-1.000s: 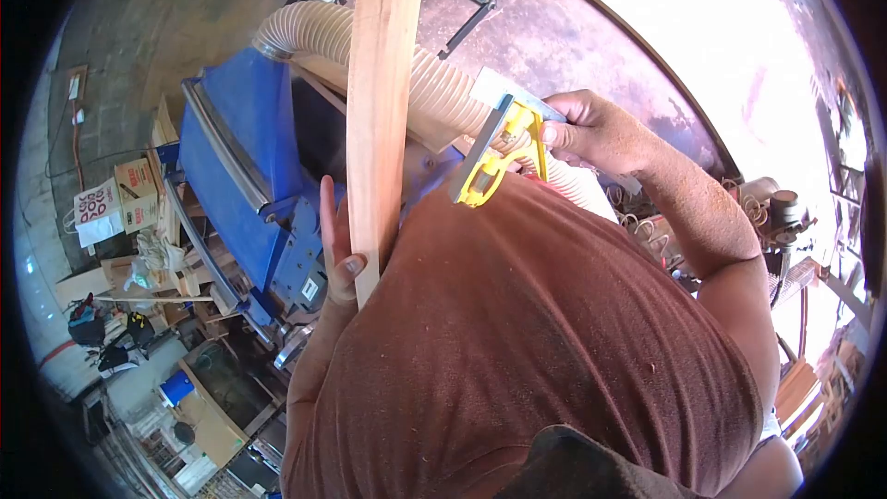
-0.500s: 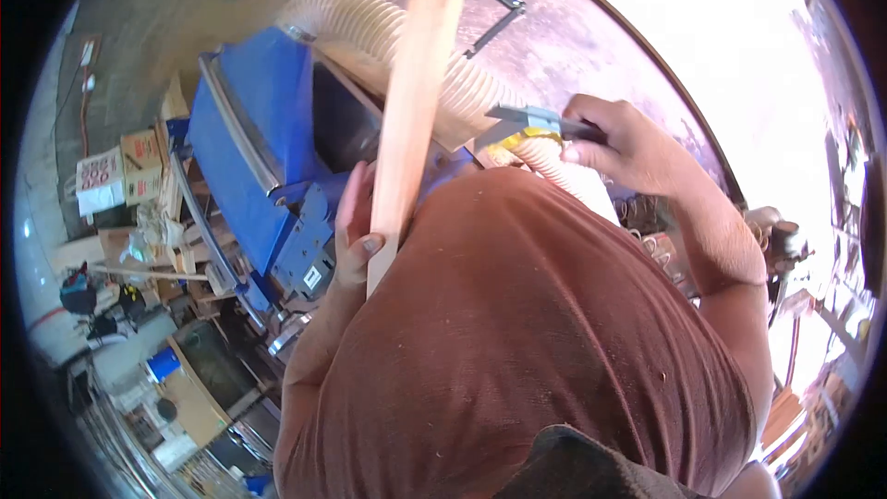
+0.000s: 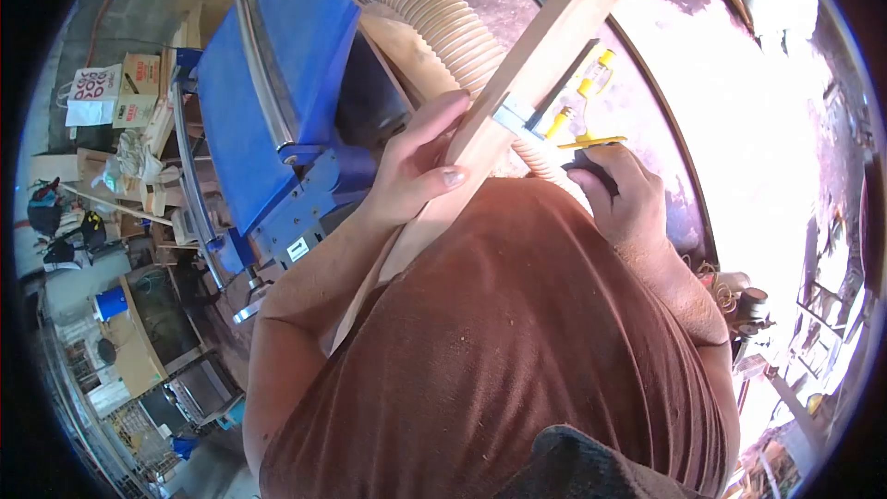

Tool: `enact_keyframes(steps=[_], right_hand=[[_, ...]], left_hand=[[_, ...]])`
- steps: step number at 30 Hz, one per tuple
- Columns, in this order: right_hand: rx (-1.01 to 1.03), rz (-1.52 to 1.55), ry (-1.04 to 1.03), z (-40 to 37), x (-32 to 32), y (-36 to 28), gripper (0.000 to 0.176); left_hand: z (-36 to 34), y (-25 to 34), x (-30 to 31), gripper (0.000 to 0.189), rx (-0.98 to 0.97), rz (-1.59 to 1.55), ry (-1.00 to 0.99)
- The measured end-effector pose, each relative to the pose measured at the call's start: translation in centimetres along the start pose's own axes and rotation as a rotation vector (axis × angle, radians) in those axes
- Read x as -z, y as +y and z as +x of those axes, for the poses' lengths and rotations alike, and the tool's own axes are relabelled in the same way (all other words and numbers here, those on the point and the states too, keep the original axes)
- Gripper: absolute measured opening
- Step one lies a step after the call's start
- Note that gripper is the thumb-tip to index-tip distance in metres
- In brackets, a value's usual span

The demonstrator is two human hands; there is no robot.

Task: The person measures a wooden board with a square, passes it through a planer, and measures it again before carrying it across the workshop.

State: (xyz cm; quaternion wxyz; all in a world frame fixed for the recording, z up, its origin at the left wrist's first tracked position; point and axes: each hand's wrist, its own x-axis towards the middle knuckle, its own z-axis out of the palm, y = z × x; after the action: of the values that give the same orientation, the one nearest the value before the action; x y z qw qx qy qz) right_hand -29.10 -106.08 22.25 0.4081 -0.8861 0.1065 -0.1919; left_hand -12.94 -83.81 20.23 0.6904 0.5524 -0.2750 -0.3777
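- Our left hand (image 3: 420, 166) grips the plank (image 3: 545, 46), which slants up from our shirt (image 3: 499, 314) beside the blue machine (image 3: 268, 83); if that hold loosens, the long far end could tip or twist.
- Our right hand (image 3: 630, 192) pinches the yellow square (image 3: 561, 121), whose metal blade (image 3: 515, 120) seems to meet the plank; a small wrist turn could rock it out of line.
- Glare behind the square could hide a gap.
- Swinging the plank carelessly could knock the ribbed hose (image 3: 434, 14).
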Motion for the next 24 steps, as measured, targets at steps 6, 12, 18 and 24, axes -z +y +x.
enact_keyframes(steps=[6, 12, 18, 24], right_hand=[[0.038, -0.096, 0.101, 0.5, 0.9, -0.9, 0.021], [0.099, -0.066, 0.114, 0.1, 1.0, -1.4, 0.021], [0.171, -0.066, 0.125, 0.0, 0.6, -1.0, 0.022], [0.152, -0.07, 0.132, 0.6, 0.5, -1.6, 0.025]], left_hand=[[1.8, 0.8, -0.4, 0.062, -0.16, 0.223, -0.082], [2.1, 2.3, -0.2, 0.058, -0.293, 0.427, -0.208], [1.6, 3.5, -0.2, 0.057, -0.323, 0.55, -0.243], [2.0, 3.7, 0.4, 0.057, -0.324, 0.569, -0.307]])
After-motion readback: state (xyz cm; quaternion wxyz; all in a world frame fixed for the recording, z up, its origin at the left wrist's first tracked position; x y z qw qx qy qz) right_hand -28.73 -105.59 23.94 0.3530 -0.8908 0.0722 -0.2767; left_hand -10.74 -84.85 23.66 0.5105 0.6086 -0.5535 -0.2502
